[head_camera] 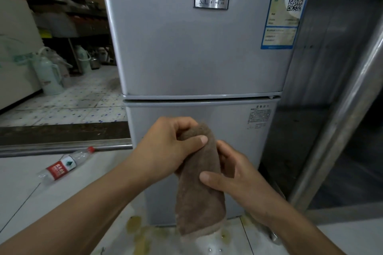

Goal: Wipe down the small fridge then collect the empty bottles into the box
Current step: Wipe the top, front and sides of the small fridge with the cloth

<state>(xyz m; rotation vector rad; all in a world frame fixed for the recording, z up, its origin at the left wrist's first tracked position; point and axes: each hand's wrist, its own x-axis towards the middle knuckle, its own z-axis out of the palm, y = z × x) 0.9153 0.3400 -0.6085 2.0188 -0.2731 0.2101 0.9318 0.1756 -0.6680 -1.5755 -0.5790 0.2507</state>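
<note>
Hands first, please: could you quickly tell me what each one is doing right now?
Left hand: grips the cloth's top.
Right hand: holds the cloth's middle.

Fridge door point(196, 51) stands unobstructed ahead; a metal post point(339, 113) crowds its right side.

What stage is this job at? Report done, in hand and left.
Done: nothing shows as finished. In hand: both the left hand and the right hand grip the brown cloth in front of the grey fridge. Left: the wiping, and the red-labelled bottle lying on the floor; no box is visible.
</note>
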